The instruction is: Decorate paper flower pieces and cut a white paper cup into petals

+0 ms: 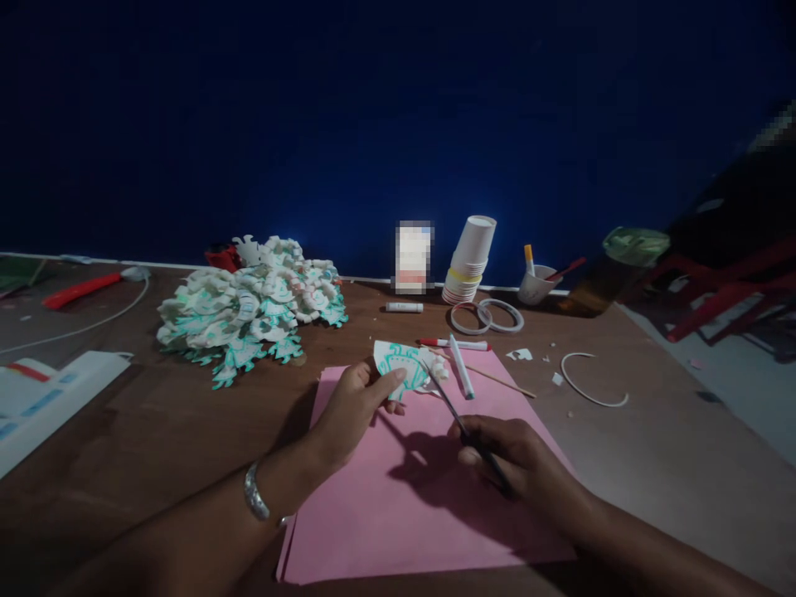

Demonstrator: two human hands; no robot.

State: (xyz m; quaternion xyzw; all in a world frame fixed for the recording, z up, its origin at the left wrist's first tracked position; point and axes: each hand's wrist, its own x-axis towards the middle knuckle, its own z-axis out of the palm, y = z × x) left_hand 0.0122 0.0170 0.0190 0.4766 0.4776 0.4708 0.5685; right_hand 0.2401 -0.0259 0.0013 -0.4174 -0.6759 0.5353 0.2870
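Note:
My left hand point(357, 402) pinches a white piece of paper point(407, 371) with a green marker drawing on it, thumb on top. My right hand point(507, 456) is closed round the handles of dark scissors point(451, 404). Their blades reach up to the right edge of the paper; whether they are parted I cannot tell. Both hands are above a pink sheet of paper point(373, 531) that lies on the table. Behind the held piece sit small white scraps, partly hidden. Close by lie a white marker point(461, 367) and a red-and-white marker point(457, 344).
A heap of green-drawn paper cutouts point(249, 307) is at the back left. Stacked paper cups point(469, 257), tape rings point(501, 316), a cup with pens point(538, 286) and a jar point(597, 278) stand along the back. A red-handled tool point(80, 288) lies far left.

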